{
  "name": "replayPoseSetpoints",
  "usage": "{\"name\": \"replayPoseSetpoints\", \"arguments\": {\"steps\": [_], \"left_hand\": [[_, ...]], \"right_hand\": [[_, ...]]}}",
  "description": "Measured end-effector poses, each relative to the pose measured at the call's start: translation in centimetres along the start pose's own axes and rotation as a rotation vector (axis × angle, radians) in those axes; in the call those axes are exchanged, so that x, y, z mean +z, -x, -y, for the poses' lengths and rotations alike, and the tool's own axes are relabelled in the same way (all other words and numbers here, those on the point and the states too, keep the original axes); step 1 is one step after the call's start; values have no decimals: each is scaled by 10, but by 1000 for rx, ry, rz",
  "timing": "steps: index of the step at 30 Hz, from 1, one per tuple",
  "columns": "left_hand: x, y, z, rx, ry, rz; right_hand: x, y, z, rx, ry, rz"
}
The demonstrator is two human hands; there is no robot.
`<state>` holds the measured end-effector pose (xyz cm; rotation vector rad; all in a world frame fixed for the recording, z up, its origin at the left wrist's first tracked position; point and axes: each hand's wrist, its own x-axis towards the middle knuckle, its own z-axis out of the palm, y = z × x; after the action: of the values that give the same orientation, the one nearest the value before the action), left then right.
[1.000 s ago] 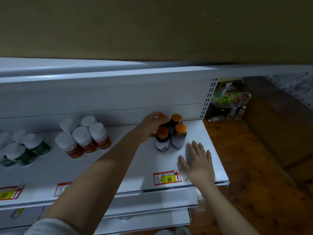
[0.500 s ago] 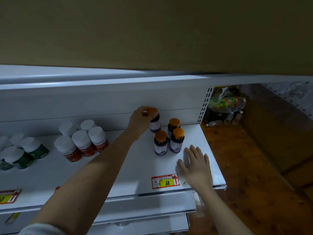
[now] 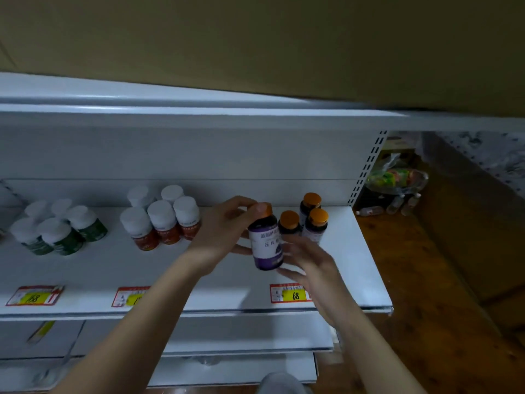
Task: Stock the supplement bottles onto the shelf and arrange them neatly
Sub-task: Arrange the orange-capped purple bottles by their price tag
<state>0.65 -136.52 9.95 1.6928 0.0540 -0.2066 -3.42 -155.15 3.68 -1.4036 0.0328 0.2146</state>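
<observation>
at frame centre my left hand [image 3: 224,231] grips the orange-capped purple bottle [image 3: 265,240] above the white shelf [image 3: 355,260], its label half hidden, my blurred right hand [image 3: 309,263] loosely spread against it.

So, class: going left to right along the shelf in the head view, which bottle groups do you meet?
Green-labelled white-capped bottles → red-labelled white-capped bottles → the purple bottle held in the hands → three orange-capped bottles standing at the shelf's right end.
</observation>
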Motion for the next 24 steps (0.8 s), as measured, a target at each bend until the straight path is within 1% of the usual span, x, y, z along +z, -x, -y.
{"name": "replayPoseSetpoints", "arguments": {"steps": [1,3,8,12,14,17,21,24], "left_hand": [[-1,4,1,-7,-5,3],[-3,10,3,-9,-6,0],[-11,20,5,-12,3,-7],[-14,21,4,-46,43,-60],[-13,23,3,-59,72,-71],[-10,27,3,-36,80,-40],[-10,30,5,-1,-17,-36],[-13,33,4,3,-78,-26]], "right_hand": [[8,5,0,28,-49,70],[19,12,-3,39,-85,117],[29,16,-13,14,-55,107],[34,16,-14,-13,-80,98],[35,15,-14,-26,-96,78],[38,14,-16,-57,-99,19],[38,13,-16,-111,85,-67],[36,13,-16,-124,190,-97]]}}
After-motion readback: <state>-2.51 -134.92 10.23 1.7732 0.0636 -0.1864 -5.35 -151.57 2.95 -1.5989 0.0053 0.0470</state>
